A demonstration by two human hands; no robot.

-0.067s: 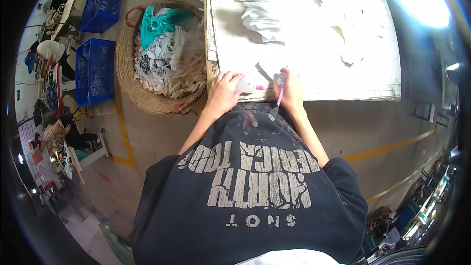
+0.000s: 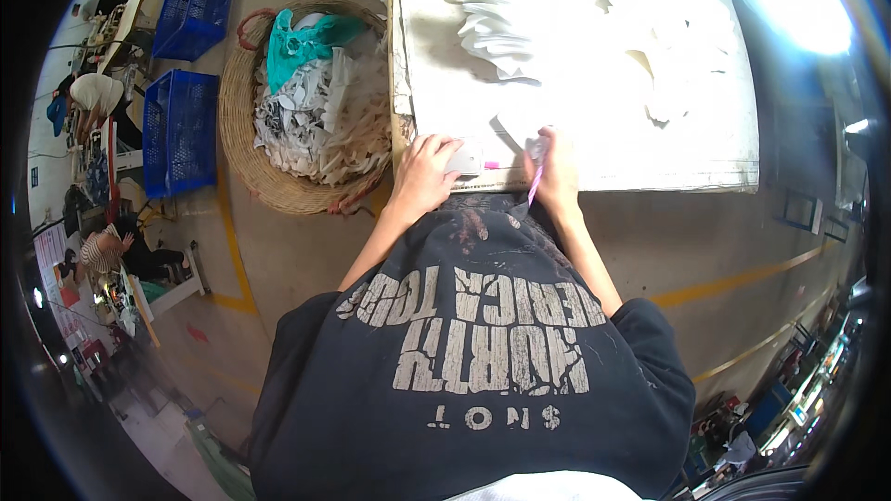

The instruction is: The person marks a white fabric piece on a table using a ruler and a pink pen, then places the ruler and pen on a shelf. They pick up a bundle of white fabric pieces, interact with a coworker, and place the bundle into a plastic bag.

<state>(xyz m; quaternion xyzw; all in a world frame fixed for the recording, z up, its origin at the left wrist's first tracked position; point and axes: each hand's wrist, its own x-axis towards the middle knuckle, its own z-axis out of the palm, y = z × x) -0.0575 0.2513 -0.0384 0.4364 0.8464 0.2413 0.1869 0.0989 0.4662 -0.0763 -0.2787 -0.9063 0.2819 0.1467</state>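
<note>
1. We see a pale, flat worktop (image 2: 650, 153) carrying soft white fabric pieces (image 2: 520, 19) in rumpled layers.
2. Beside it stands a round woven basket (image 2: 243, 153) heaped with cloth scraps.
3. Our left hand (image 2: 422, 176) lies spread, fingers pressing a small pale fabric patch (image 2: 464, 160) at the worktop's near edge.
4. Our right hand (image 2: 555, 176) is closed around a slim pink pen (image 2: 534, 187).

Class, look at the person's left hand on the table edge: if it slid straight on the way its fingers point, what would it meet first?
Probably the small pale flat piece right at the left hand's fingertips; it seems to touch it already.
</note>
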